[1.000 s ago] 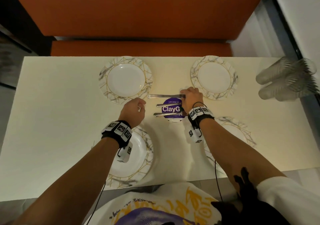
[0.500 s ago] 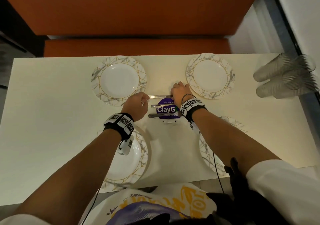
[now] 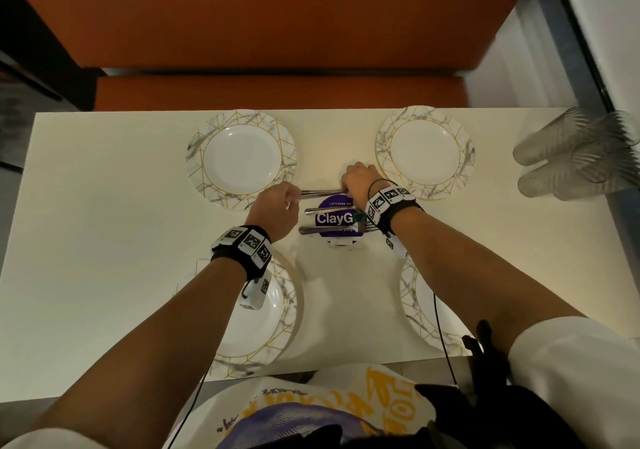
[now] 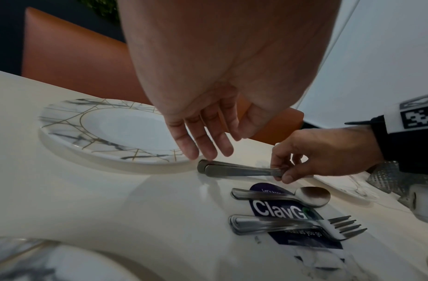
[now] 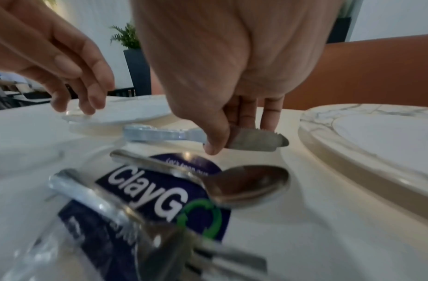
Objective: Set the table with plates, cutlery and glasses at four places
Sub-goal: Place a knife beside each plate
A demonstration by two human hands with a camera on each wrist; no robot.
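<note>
Several knives [image 4: 237, 169] lie stacked on the white table [image 3: 104, 223] between the two far plates [image 3: 242, 159] [image 3: 426, 152]. My right hand [image 3: 358, 180] pinches their blade end [image 5: 256, 140] between thumb and fingers. My left hand [image 3: 277, 202] hovers at the handle end, its straight fingers [image 4: 193, 150] just above the handles and holding nothing. A spoon [image 4: 311, 195] and a fork [image 4: 340, 226] lie just nearer me on a purple ClayGo sticker [image 3: 334, 218]. Two near plates [image 3: 277, 331] [image 3: 415, 310] sit partly under my forearms.
Several clear ribbed glasses [image 3: 571, 157] lie on their sides at the table's far right edge. An orange bench [image 3: 277, 92] runs along the far side. The left part of the table holds nothing but bare surface.
My left hand has moved right and forward to the knife handles. My right hand has shifted forward from over the spoon to the blade end. The knives have stayed in place.
</note>
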